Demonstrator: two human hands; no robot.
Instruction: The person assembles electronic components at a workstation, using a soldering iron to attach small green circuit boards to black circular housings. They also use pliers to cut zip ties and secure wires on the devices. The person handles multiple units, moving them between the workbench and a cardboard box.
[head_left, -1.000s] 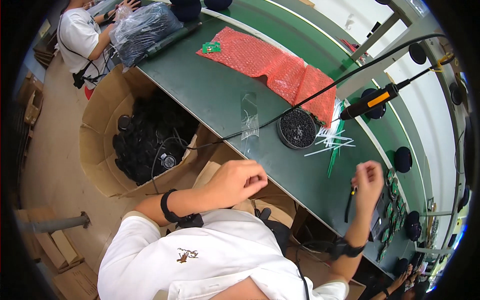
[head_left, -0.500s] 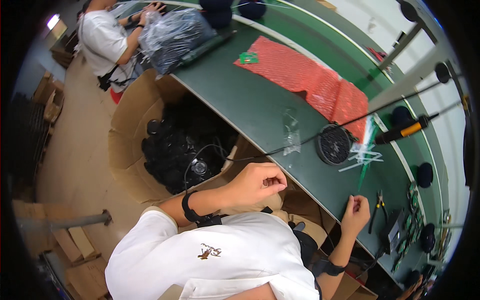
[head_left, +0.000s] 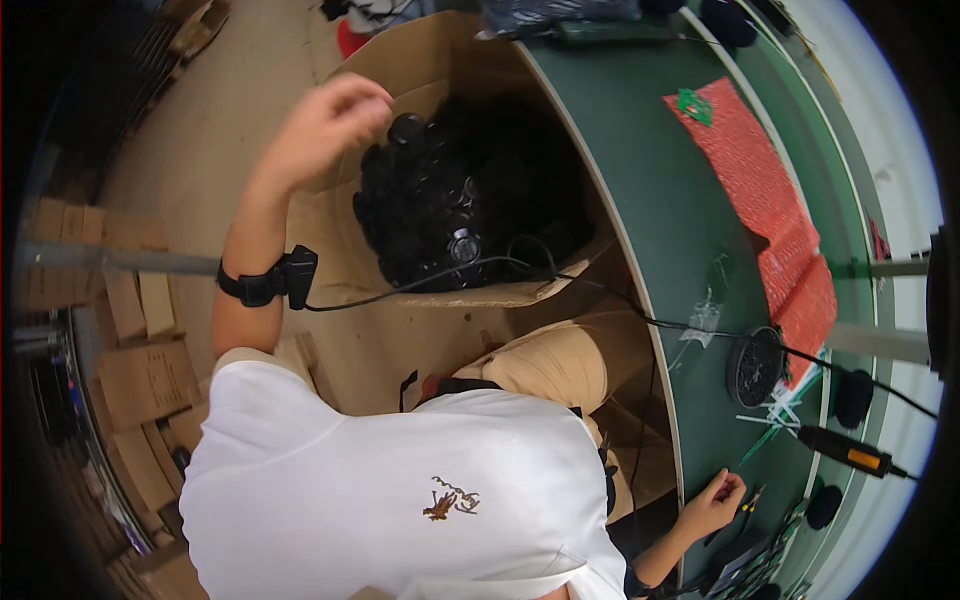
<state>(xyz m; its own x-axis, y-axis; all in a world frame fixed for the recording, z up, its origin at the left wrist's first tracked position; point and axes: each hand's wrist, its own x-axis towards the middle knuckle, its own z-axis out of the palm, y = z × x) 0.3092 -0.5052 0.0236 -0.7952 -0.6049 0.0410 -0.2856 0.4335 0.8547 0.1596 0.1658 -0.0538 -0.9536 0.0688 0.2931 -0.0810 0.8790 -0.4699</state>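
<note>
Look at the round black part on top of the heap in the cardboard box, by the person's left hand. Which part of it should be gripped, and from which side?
Grip the round black part across its rim, fingertips on opposite edges, coming from above. It sits uppermost on the heap of black parts in the cardboard box, whose walls block a sideways approach. The left hand is right beside it.

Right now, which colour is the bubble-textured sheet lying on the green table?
Red; the bubble-textured sheet shows best in the head view.
</note>
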